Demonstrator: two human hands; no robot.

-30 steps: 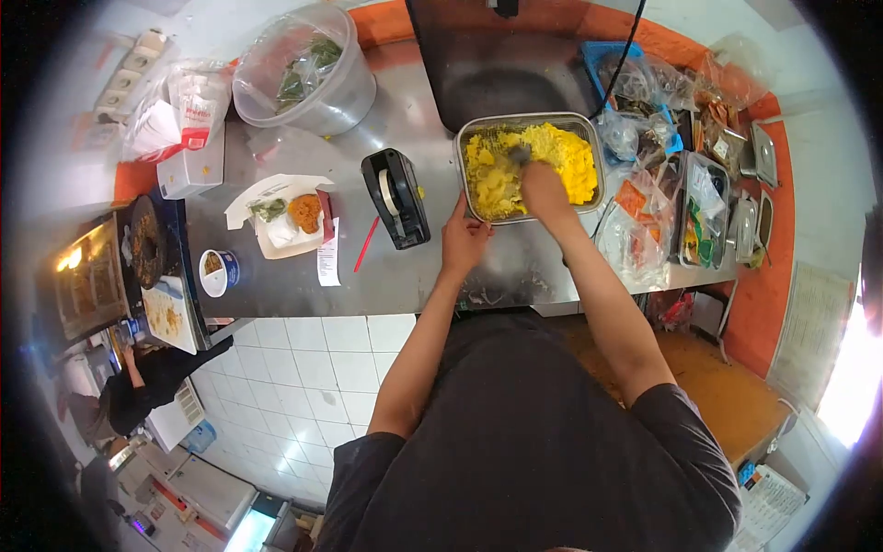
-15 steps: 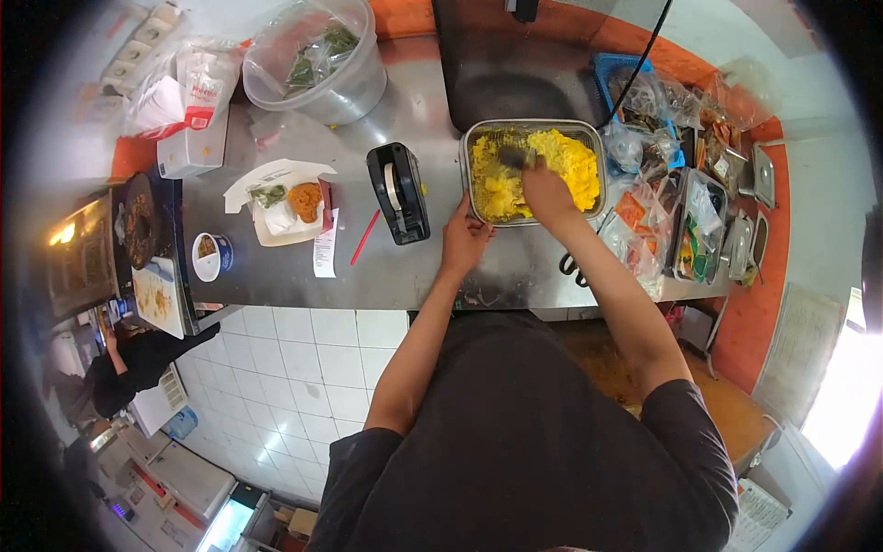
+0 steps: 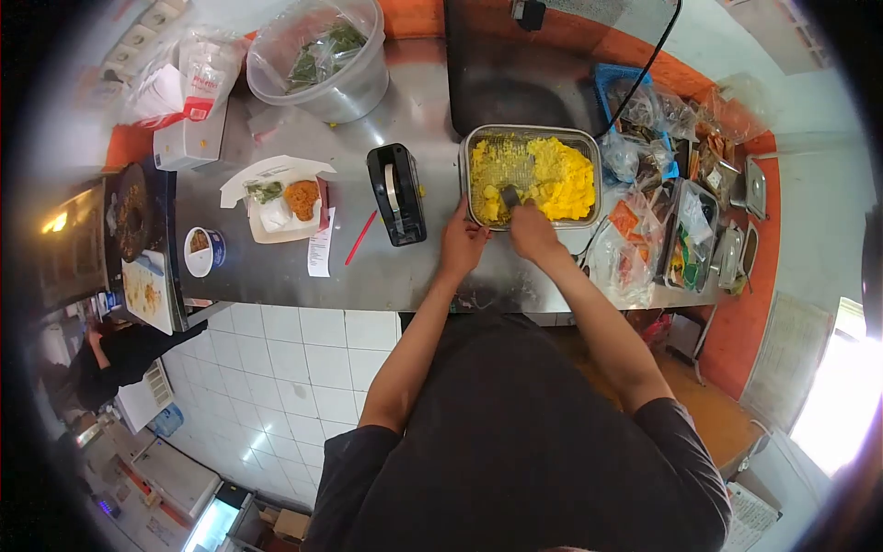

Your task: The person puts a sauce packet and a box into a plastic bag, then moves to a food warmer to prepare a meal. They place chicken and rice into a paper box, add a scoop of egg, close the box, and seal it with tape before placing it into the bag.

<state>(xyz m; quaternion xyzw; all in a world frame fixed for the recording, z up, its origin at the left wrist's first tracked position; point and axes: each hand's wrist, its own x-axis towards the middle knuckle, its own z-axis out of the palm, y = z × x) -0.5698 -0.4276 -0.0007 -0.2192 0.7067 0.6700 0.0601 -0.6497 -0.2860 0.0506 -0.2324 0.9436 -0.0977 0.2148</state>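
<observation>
Steel counter [image 3: 368,287]: left hand [image 3: 464,243] clasps mesh tray [image 3: 532,130] at seven o'clock, right hand [image 3: 534,232] grips scraper [image 3: 510,196]; yellow mash [image 3: 566,184] likely soft, clingy, so I'd hold tray by rim.

Wearing plain dark top [image 3: 515,432], pretty much black. Cut with short, kinda loose sleeves [image 3: 354,465], bit creased on right side. Leaving forearms [image 3: 598,322] totally bare below that.
</observation>
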